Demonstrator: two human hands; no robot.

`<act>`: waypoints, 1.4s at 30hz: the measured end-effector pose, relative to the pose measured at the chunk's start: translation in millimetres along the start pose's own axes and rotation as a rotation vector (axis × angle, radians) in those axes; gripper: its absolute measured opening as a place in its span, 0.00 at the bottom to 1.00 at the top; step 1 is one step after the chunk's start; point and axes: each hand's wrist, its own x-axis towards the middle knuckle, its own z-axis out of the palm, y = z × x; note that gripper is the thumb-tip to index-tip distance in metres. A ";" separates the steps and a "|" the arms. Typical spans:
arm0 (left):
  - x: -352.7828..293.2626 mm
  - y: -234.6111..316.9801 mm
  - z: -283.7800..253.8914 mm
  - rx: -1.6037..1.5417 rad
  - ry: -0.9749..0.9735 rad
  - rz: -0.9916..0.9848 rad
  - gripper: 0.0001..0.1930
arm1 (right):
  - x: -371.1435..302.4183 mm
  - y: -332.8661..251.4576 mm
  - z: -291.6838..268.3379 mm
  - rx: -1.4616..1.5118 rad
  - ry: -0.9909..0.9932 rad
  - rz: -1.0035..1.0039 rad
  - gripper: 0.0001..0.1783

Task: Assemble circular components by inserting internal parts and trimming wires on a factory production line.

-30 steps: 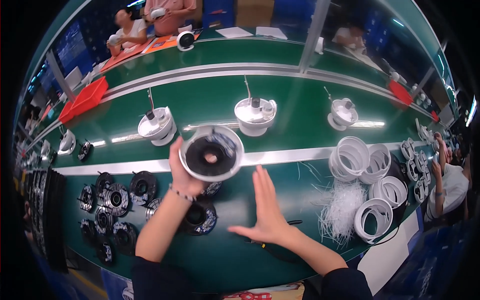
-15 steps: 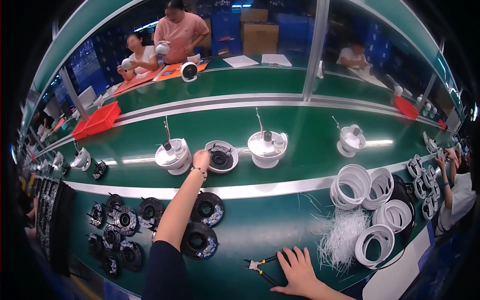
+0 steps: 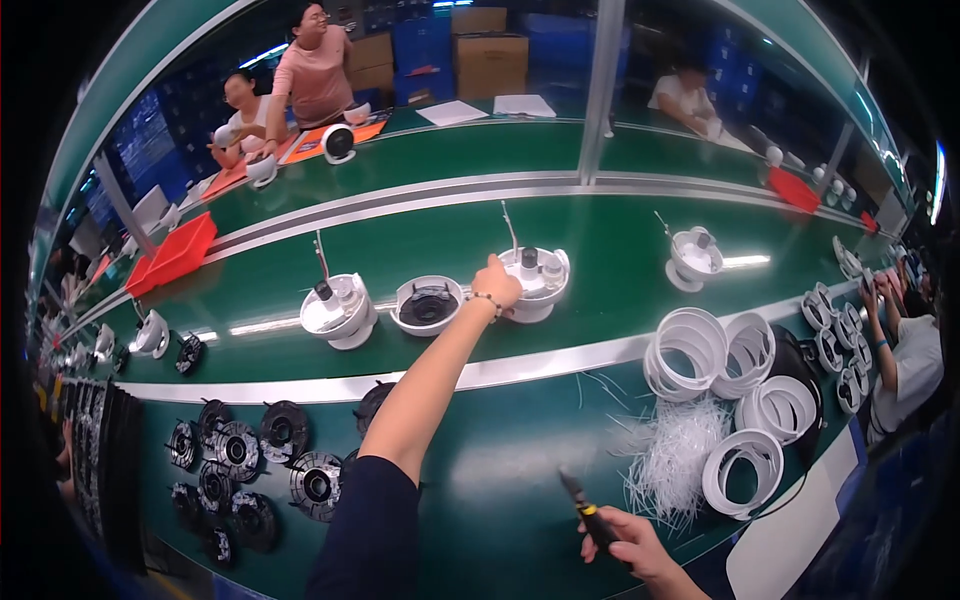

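Note:
My left hand reaches across the bench to the left rim of a white bowl-shaped housing. Its fingers close at that rim, partly hidden by the hand itself. A thin cable stands up from this housing, beside the fingers. Just left of my wrist sits a white bowl with a black round part inside. Low at the right, my right hand is closed around the black and yellow handles of diagonal cutters. Their tips point up and to the left, above the green bench.
Black discs with circuit boards lie at the near left. White rings and a heap of white plastic strips are at right. Further white housings stand on the line. Co-workers are across the glass and at far right.
My left hand has moved right, from the bowl with the black part to the housing beside it. My right hand has picked up the cutters from the bench.

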 end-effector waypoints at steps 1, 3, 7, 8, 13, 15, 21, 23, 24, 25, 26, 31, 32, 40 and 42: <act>4.4 -7.7 1.1 -0.064 0.046 0.023 0.22 | -3.8 -4.2 3.2 0.017 -0.019 -0.009 0.34; 36.1 -44.5 9.3 -0.064 0.118 0.126 0.22 | -5.5 -13.7 18.9 0.063 -0.049 -0.033 0.40; 3.9 -42.1 -8.0 -0.074 0.118 0.202 0.23 | -1.6 -37.1 32.0 -0.016 0.021 -0.067 0.48; -23.8 -29.4 -20.0 -0.128 0.025 0.181 0.23 | -3.5 -50.7 36.3 -0.109 0.031 -0.153 0.47; -99.4 -52.9 -60.1 -0.042 -0.224 0.521 0.23 | -11.9 -113.3 47.1 -0.939 0.205 -0.565 0.41; -138.7 -72.0 -66.6 0.031 -0.260 0.640 0.23 | 3.4 -125.9 47.5 -1.210 0.274 -0.594 0.41; -209.6 -86.0 -75.4 -0.044 -0.525 0.414 0.23 | 47.1 -111.2 51.5 -1.683 0.309 -0.599 0.36; -211.1 -86.5 -76.0 -0.071 -0.564 0.376 0.23 | 51.0 -106.2 58.3 -1.800 0.201 -0.463 0.35; -211.1 -87.1 -79.0 0.071 -0.459 0.530 0.22 | 54.3 -103.3 61.3 -1.800 0.202 -0.463 0.35; -210.6 -87.6 -81.1 0.212 -0.350 0.680 0.22 | 56.8 -101.6 64.5 -1.809 0.156 -0.415 0.35; -208.5 -86.9 -81.2 0.210 -0.352 0.683 0.22 | 59.3 -99.8 67.0 -1.817 0.110 -0.365 0.34; -196.5 -96.2 -70.9 0.167 -0.146 1.079 0.12 | 70.7 -93.3 83.0 -1.902 0.097 -0.349 0.34; -195.1 -98.9 -70.5 0.076 -0.137 1.081 0.09 | 71.9 -93.2 86.6 -1.919 0.088 -0.364 0.34; -190.7 -108.4 -85.7 -0.165 -0.161 0.938 0.07 | 83.0 -84.7 107.5 -1.945 0.021 -0.374 0.32; -191.2 -111.5 -90.7 -0.178 -0.182 0.915 0.06 | 88.6 -81.6 109.9 -1.946 0.009 -0.377 0.32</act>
